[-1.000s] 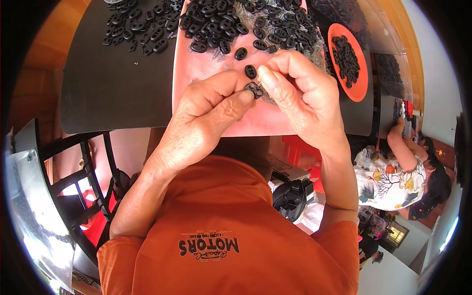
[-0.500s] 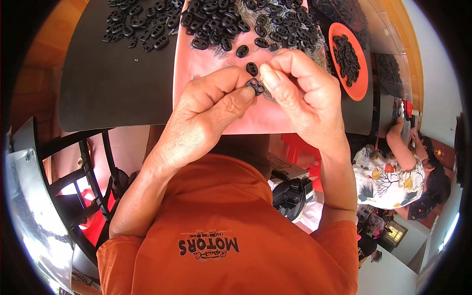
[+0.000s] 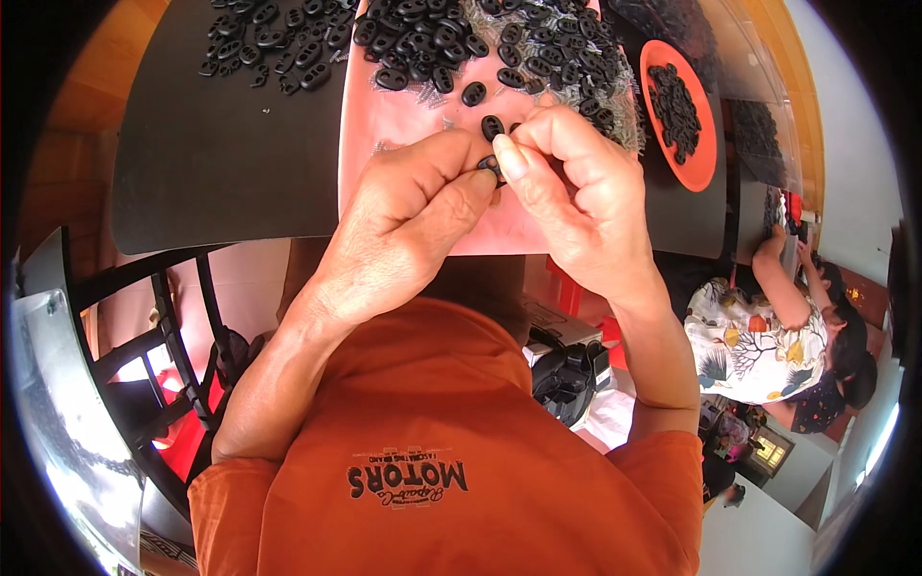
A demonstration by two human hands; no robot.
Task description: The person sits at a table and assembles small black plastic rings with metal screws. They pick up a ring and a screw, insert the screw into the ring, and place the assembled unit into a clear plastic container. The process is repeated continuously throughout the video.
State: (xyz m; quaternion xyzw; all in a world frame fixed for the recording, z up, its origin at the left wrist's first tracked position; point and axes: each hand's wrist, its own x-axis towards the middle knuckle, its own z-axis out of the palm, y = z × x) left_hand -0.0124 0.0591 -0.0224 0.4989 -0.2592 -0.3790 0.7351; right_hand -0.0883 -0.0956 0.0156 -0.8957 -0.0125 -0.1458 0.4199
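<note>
Over the near part of a pink tray (image 3: 480,240), my two hands meet at the fingertips. My left hand (image 3: 408,216) pinches a small black two-hole cord lock part (image 3: 489,166) between thumb and forefinger. Against it closes my right hand (image 3: 576,187), thumb and forefinger pressed together; whatever lies between them is hidden. Just beyond the fingertips a loose black cord lock (image 3: 492,127) lies on the tray, with another cord lock (image 3: 473,93) farther off. Heaped at the tray's far end are many black cord locks (image 3: 423,38) with thin metal springs (image 3: 626,106) among and beside them.
The tray rests on a dark table (image 3: 211,173), where more black pieces (image 3: 288,48) lie at the far left. To the right, an orange plate (image 3: 704,173) holds small black parts. A person in a patterned shirt (image 3: 754,336) works farther right. A black chair frame (image 3: 163,355) stands at left.
My right hand has shifted slightly left, closing over the cord lock part, so less of the part shows now. The left hand has kept its pinch.
</note>
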